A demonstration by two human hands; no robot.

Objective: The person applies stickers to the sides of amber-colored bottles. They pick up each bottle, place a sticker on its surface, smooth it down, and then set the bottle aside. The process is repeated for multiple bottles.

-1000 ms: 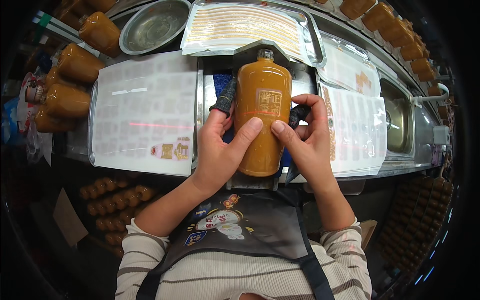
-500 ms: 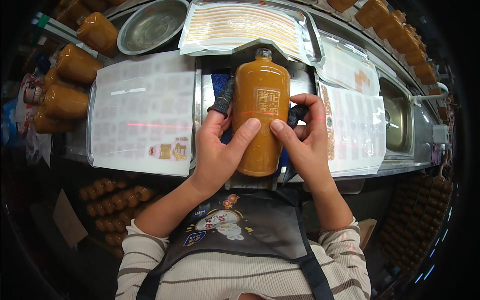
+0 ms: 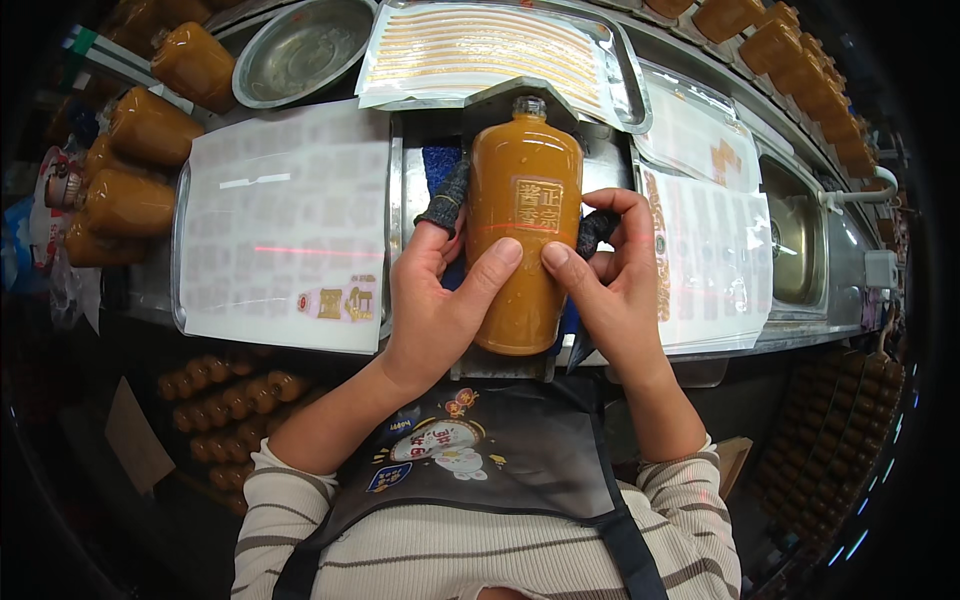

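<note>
Between left grip (image 3: pixel 432 305) and right grip (image 3: pixel 618 298) lies a bottle (image 3: pixel 526 226)

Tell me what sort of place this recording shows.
Likely a bottle-decorating workshop: a glossy brown bottle is at the centre, a sheet with gold motifs lies to its left, and similar bottles are grouped beyond.

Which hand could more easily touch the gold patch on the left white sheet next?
Probably the left hand: it is nearer the gold-and-pink patch on the rectangular white sheet; the right hand is across the glossy brown bottle. Both hands touch the bottle.
</note>
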